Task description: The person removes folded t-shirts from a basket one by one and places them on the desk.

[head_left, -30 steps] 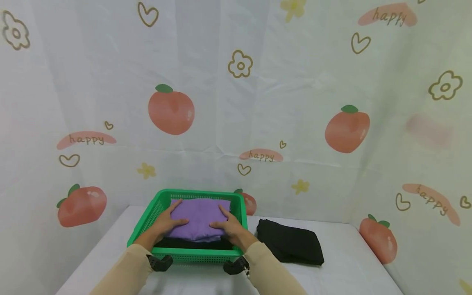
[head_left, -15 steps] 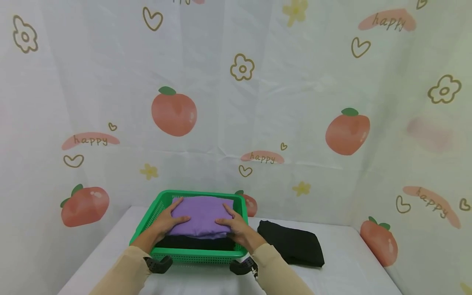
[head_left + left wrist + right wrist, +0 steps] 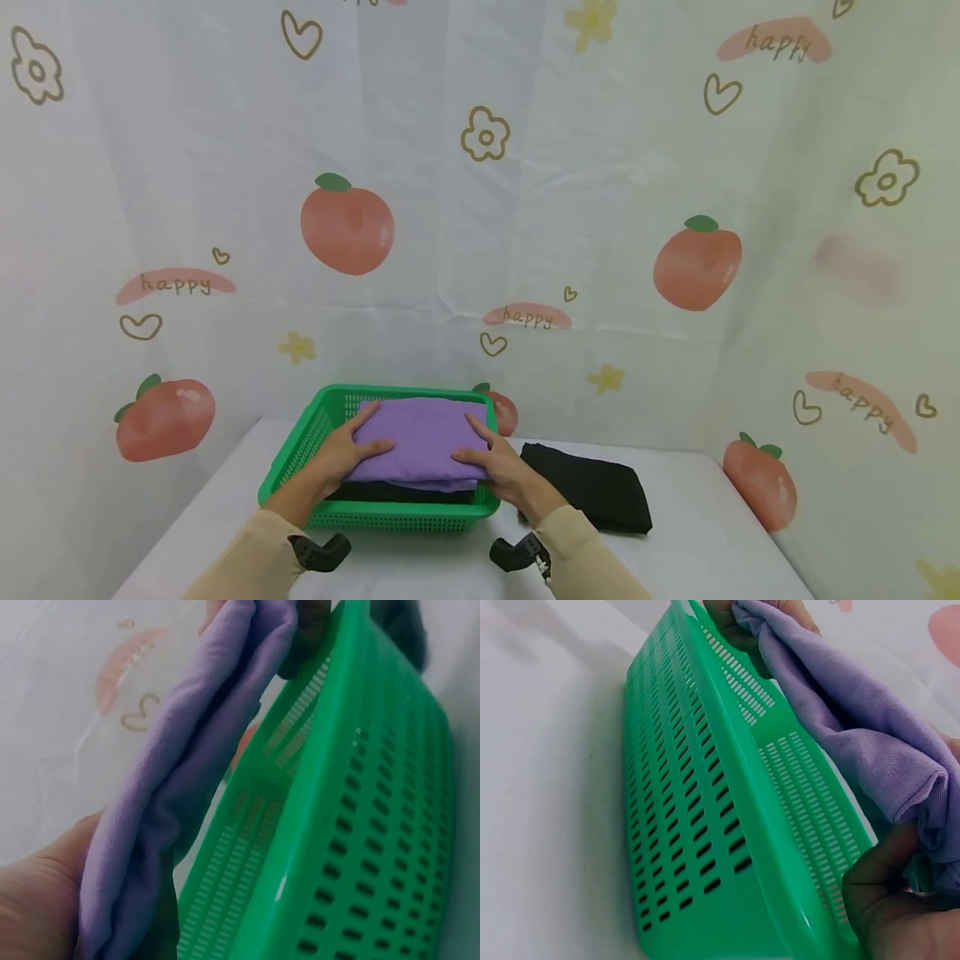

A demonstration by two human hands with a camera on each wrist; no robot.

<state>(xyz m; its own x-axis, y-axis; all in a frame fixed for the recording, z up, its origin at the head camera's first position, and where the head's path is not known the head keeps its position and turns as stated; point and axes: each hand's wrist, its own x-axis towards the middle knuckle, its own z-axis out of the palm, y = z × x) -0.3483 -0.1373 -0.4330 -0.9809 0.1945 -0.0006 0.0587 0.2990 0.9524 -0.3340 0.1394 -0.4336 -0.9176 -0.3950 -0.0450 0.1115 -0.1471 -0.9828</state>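
Note:
A folded purple cloth (image 3: pixel 420 442) is held just over a green plastic basket (image 3: pixel 397 521) on the white table. My left hand (image 3: pixel 341 454) grips its left edge with the thumb on top. My right hand (image 3: pixel 498 467) grips its right edge the same way. The left wrist view shows the purple cloth (image 3: pixel 187 772) bunched in my left hand (image 3: pixel 37 892) above the basket wall (image 3: pixel 375 825). In the right wrist view the purple cloth (image 3: pixel 855 712) hangs from my right hand (image 3: pixel 885 900) over the basket rim (image 3: pixel 690 810). A dark cloth (image 3: pixel 390 493) lies in the basket underneath.
A folded black garment (image 3: pixel 588 492) lies on the table just right of the basket. A printed fabric backdrop (image 3: pixel 480 208) closes off the back and both sides. Bare white table (image 3: pixel 697 533) stretches to the right and in front.
Both hands have shifted a little to the right and up with the purple cloth, which now sits higher over the basket's right side.

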